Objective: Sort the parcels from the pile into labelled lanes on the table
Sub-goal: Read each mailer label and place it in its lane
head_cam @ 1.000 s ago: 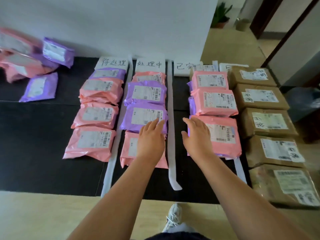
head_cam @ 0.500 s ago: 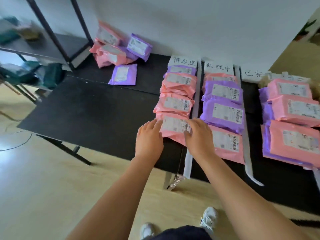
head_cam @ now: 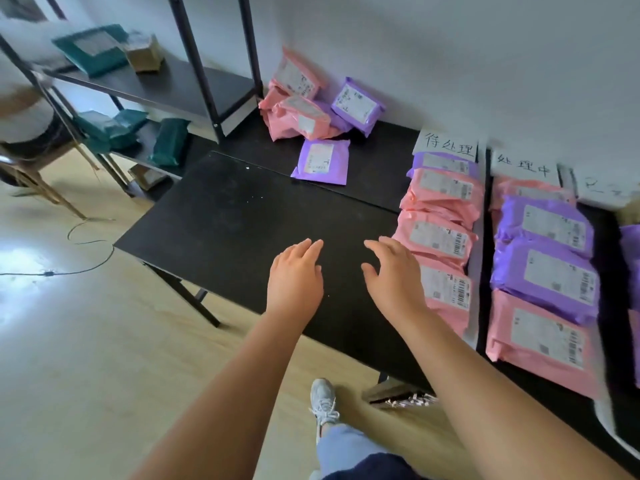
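A long black matte table [head_cam: 242, 220] runs along the white wall. At its far left end stands a black metal shelving rack [head_cam: 194, 81], which holds teal plastic mailer bags [head_cam: 90, 53] on its upper and lower shelves.

On the right part of the table, the sorted parcels lie in lanes running away from the person. The first lane of soft plastic mailers [head_cam: 440, 237] has one purple bag at the far end and pink ones nearer. The second lane of mailers [head_cam: 547, 271] has pink, purple, purple and pink bags from far to near. A pale strip [head_cam: 475, 261] lies between the two lanes.

The unsorted pile of pink and purple mailer bags [head_cam: 304, 109] is heaped in the far corner against the wall, beside the rack and well apart from the lanes. A single flat purple mailer [head_cam: 322, 162] lies on the table just in front of it.

Both bare arms reach out over the bare table top. The left hand [head_cam: 294, 275] is spread flat with relaxed fingers and holds nothing. The right hand [head_cam: 394, 275] is likewise loose-fingered and empty. It overlaps the left edge of the nearest pink bag in the first lane, though the view may not show whether they touch.

A handwritten white paper label [head_cam: 446, 147] heads the first lane, and a second white paper label [head_cam: 524, 166] heads the next. A grey laced trainer [head_cam: 322, 400] shows on the wooden floor below.
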Demonstrator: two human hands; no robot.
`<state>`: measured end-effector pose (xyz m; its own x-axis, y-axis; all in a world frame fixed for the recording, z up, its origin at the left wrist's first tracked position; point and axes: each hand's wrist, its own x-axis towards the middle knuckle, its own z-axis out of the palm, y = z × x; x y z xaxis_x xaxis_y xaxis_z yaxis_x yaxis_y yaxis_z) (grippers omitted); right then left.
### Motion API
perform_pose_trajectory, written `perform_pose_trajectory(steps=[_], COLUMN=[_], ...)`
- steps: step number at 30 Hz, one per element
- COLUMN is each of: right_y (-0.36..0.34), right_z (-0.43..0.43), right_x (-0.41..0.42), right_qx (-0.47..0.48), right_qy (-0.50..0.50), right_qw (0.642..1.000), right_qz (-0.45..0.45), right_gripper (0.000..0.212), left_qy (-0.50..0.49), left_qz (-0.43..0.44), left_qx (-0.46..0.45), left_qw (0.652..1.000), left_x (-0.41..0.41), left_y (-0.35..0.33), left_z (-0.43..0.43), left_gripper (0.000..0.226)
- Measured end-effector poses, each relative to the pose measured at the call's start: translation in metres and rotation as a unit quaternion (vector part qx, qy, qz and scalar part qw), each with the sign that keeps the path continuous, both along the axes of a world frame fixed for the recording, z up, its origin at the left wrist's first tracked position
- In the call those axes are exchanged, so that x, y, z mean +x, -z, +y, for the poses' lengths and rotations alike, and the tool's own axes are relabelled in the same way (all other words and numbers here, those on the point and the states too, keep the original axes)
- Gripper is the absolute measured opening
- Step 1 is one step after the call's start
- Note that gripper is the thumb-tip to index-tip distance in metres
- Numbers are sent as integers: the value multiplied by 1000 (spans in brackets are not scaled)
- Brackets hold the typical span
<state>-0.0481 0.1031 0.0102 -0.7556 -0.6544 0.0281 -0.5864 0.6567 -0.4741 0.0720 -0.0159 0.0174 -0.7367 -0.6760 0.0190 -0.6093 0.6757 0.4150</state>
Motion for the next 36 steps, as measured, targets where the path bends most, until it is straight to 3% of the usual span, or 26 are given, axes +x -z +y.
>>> perform_pose_trajectory(steps=[11, 18, 27, 36], right_y=[3, 13, 45, 70], right_z=[-129, -175, -243, -305], right_x=[-73, -98, -133, -184], right_qx=[4, 37, 89, 147], right_qy=[0, 31, 153, 241], right_qw=[1000, 998, 981, 952], right_qz=[-25, -49, -84, -116], right_gripper=[45, 48, 49, 48], left_qy=[-5, 2, 136, 248], left_qz=[-12, -20, -56, -196], left_qx=[0, 49, 58, 32], left_qw=[1000, 999, 987, 948], left_x=[-62, -97, -162, -223], left_y=[1, 17, 41, 82], left_z=[-119, -181, -281, -343], left_gripper=[49, 50, 50, 60])
